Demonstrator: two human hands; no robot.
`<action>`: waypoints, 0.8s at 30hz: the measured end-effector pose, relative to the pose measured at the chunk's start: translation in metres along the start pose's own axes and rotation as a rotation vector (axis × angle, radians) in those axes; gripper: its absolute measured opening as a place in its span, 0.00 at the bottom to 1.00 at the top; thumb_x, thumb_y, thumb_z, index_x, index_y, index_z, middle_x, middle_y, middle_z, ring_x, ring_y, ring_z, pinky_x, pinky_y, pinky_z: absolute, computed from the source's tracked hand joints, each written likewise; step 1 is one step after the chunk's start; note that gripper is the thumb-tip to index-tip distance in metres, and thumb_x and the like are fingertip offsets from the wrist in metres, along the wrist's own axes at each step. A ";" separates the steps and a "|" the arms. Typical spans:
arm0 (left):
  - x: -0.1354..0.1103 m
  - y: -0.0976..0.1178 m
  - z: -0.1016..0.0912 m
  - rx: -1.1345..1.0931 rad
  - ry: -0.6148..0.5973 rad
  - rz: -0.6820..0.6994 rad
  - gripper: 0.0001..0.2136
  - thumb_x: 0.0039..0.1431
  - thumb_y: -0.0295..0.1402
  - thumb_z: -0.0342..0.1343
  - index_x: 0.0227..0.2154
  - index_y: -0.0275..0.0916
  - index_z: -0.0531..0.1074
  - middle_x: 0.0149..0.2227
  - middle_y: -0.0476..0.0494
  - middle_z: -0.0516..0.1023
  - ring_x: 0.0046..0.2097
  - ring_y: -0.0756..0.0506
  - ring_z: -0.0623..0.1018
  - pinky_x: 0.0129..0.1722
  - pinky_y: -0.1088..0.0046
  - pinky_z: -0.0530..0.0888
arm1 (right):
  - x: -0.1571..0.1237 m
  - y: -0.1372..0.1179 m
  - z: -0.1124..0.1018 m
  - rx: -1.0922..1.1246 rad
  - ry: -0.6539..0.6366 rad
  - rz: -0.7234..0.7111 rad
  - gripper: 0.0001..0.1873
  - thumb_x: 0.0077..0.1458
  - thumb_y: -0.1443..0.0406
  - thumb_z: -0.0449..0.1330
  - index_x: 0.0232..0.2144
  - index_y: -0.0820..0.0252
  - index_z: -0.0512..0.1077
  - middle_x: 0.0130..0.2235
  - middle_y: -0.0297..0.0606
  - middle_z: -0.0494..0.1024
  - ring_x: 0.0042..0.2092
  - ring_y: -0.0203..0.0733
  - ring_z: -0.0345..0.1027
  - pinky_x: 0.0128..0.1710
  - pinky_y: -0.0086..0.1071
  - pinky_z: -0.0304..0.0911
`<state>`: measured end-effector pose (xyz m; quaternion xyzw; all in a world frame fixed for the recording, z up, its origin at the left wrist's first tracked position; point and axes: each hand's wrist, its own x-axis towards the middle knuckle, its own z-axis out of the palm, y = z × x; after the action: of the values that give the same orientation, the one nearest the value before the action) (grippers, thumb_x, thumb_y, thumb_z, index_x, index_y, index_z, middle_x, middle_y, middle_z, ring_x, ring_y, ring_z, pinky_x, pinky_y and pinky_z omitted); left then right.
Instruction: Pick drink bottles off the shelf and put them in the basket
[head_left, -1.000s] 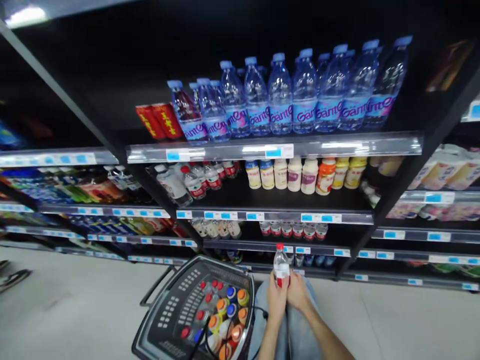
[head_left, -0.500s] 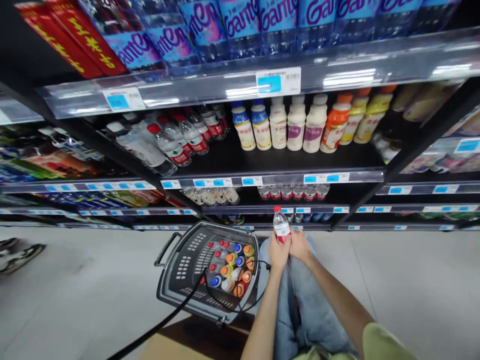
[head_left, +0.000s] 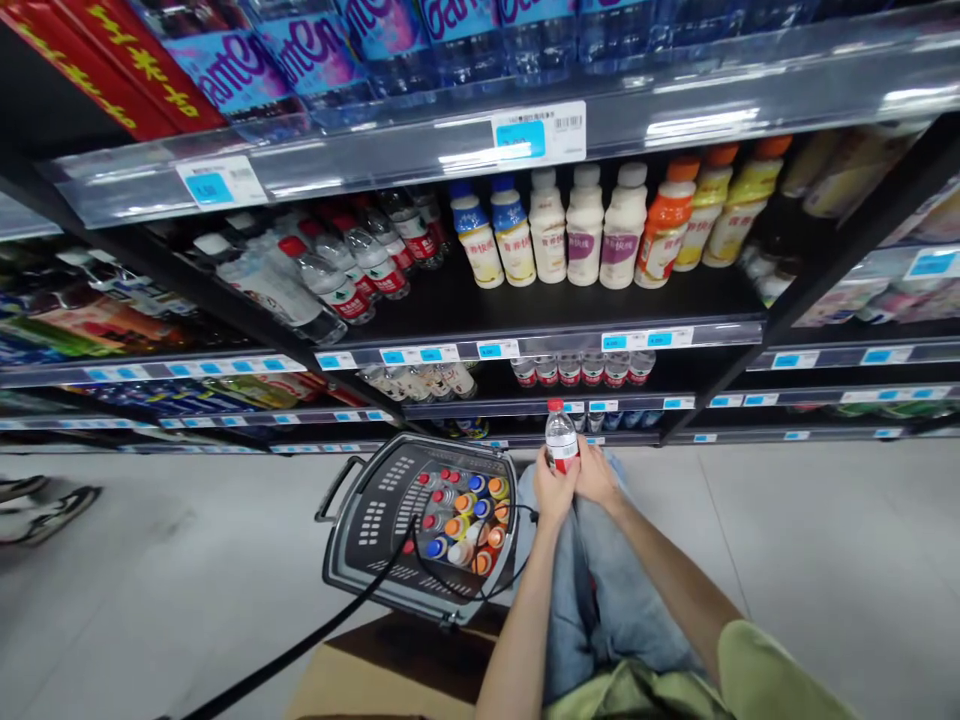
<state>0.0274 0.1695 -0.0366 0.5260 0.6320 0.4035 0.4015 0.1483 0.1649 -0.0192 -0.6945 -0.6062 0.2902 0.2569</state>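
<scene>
Both my hands hold a small clear water bottle (head_left: 561,440) with a red cap and a red-and-white label, upright above my knees. My left hand (head_left: 553,488) wraps round its lower left side, and my right hand (head_left: 595,472) closes on it from the right. The bottle's base is hidden by my fingers. To the left, a dark shopping basket (head_left: 360,570) contains several bottles with red, blue, orange and white caps. A black cable (head_left: 322,635) crosses over the basket.
Ahead, the middle shelf (head_left: 525,315) bears a row of milk drink bottles (head_left: 583,235) and leaning water bottles (head_left: 337,280). Large blue-labelled bottles (head_left: 315,55) stand on the shelf above. A cardboard box (head_left: 360,680) lies below the basket. Someone's shoe (head_left: 64,515) shows at far left.
My view has shifted slightly, so the upper shelves sit higher in the picture. Both hands stay on the bottle, which is now a little more upright and turned.
</scene>
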 end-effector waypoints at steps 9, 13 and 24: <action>0.000 -0.001 -0.001 -0.098 -0.062 0.010 0.34 0.54 0.49 0.69 0.60 0.38 0.71 0.56 0.32 0.82 0.57 0.35 0.83 0.59 0.57 0.78 | 0.001 0.005 0.002 0.178 0.085 -0.014 0.39 0.52 0.58 0.71 0.64 0.57 0.66 0.57 0.47 0.81 0.58 0.53 0.76 0.59 0.43 0.70; 0.004 -0.005 -0.008 -0.200 -0.161 0.063 0.33 0.61 0.55 0.61 0.62 0.38 0.72 0.60 0.31 0.80 0.60 0.35 0.81 0.62 0.57 0.76 | -0.003 0.006 -0.005 0.313 0.056 0.049 0.49 0.53 0.58 0.69 0.72 0.56 0.56 0.56 0.46 0.83 0.54 0.53 0.80 0.55 0.43 0.72; -0.002 0.003 -0.011 -0.183 -0.294 0.157 0.34 0.60 0.54 0.66 0.64 0.41 0.71 0.63 0.33 0.75 0.61 0.37 0.79 0.61 0.58 0.76 | 0.001 0.028 -0.006 0.479 0.142 0.082 0.29 0.63 0.55 0.59 0.64 0.54 0.64 0.53 0.41 0.84 0.51 0.49 0.80 0.56 0.42 0.73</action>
<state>0.0188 0.1667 -0.0295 0.5883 0.4843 0.4079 0.5030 0.1721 0.1624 -0.0348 -0.6564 -0.4719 0.3864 0.4441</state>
